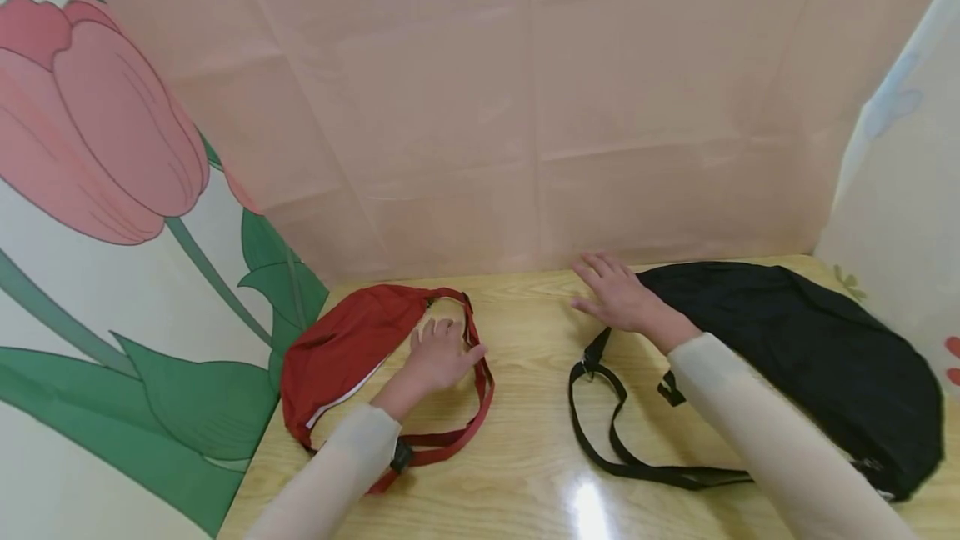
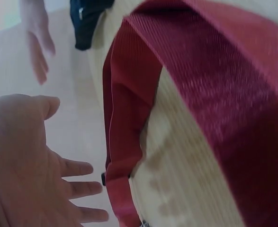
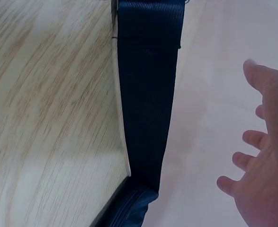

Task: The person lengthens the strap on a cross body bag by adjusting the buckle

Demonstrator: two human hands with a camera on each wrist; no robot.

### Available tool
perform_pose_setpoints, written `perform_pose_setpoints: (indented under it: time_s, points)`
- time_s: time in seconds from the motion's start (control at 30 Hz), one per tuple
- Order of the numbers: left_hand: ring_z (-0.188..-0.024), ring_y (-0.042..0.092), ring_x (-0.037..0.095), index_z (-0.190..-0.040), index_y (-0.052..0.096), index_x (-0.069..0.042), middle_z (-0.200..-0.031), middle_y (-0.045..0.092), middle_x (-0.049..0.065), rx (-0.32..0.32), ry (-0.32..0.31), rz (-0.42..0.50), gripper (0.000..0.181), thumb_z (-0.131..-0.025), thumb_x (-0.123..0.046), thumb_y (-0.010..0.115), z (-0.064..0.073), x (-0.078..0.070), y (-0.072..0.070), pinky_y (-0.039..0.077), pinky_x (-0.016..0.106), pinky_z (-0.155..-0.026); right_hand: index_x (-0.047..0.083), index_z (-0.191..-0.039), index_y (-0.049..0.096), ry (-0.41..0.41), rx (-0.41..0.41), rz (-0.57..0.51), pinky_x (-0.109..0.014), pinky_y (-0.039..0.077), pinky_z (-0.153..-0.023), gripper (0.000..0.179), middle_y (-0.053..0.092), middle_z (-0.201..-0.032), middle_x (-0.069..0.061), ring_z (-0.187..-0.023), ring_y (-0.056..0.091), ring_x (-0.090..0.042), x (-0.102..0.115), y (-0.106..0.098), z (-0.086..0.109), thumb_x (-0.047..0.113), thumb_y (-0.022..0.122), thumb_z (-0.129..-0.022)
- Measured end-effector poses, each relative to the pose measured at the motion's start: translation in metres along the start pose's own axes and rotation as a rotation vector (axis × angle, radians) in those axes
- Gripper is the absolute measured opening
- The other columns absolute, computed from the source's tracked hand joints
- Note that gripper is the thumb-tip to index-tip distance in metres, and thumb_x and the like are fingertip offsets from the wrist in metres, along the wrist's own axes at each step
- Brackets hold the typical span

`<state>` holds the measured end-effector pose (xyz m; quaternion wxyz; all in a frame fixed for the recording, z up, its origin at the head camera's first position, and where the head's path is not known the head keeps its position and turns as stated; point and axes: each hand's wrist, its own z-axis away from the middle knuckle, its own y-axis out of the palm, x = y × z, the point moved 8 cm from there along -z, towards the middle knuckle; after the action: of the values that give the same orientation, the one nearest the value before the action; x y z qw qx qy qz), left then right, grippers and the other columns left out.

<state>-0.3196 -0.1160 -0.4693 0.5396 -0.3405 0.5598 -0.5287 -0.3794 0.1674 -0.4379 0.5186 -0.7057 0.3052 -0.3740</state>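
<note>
Head view: red bag (image 1: 352,344) on the worktop's (image 1: 525,348) left, black bag (image 1: 810,348) right; left hand (image 1: 438,355) spread over the red strap (image 1: 482,394), right hand (image 1: 618,298) spread beside the black bag; left wrist: red strap beside parted fingers (image 2: 84,189); right wrist: hand apart from black strap (image 3: 146,104).

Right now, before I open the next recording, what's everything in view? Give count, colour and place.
Smaller bag: 1, red, table's left
Red strap: 1, red, looped right of that bag
Buckle: 1, black, on red strap
Larger bag: 1, black, table's right
Black strap: 1, black, left of larger bag
Table: 1, light wood, beneath both bags
Backdrop: 1, pinkish beige, behind table
Tulip panel: 1, white, pink and green, far left
Right panel: 1, whitish, far right
Sleeves: 2, cream, on forearms
Left grip: 1, bare, near red strap
Right grip: 1, bare, near larger bag
</note>
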Motion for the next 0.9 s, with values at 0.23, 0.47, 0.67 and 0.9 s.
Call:
perform_pose_setpoints:
  time_s: [0.23,0.47,0.67,0.9]
  points:
    - [-0.146,0.029,0.044,-0.149,0.045,-0.003,-0.152,0.042,0.019,0.04,-0.027,0.006,0.083,-0.099,-0.069,0.04,0.013,-0.009,0.004,0.016,0.068,-0.116,0.004,-0.156,0.032,-0.05,0.021,-0.008,-0.069,0.022,-0.112,0.071,0.028,-0.158,-0.028,-0.146,0.024,-0.049,0.01,0.007,-0.01,0.035,0.064,-0.101]
    - [-0.132,0.045,0.043,-0.142,0.051,0.001,-0.141,0.053,0.021,0.05,-0.031,-0.024,0.077,-0.099,-0.062,0.051,0.018,-0.015,0.013,0.037,0.06,-0.107,0.008,-0.158,0.03,-0.076,0.064,-0.036,-0.069,0.028,-0.11,0.072,0.029,-0.158,-0.028,-0.143,0.03,-0.05,0.021,0.013,-0.023,0.035,0.063,-0.101]
    - [-0.129,0.047,0.043,-0.144,0.049,0.003,-0.14,0.054,0.023,0.061,-0.017,-0.024,0.078,-0.099,-0.06,0.052,0.024,-0.021,0.018,0.043,0.056,-0.104,0.006,-0.159,0.027,-0.099,0.117,-0.07,-0.064,0.034,-0.109,0.074,0.03,-0.158,-0.029,-0.141,0.034,-0.05,0.032,0.019,-0.031,0.035,0.062,-0.102]
    - [-0.124,0.051,0.041,-0.137,0.055,0.004,-0.132,0.058,0.022,0.072,-0.026,-0.025,0.076,-0.097,-0.061,0.055,0.028,-0.025,0.024,0.044,0.055,-0.101,0.007,-0.159,0.028,-0.147,0.15,-0.077,-0.062,0.034,-0.11,0.07,0.033,-0.156,-0.028,-0.141,0.036,-0.048,0.044,0.026,-0.044,0.033,0.061,-0.103]
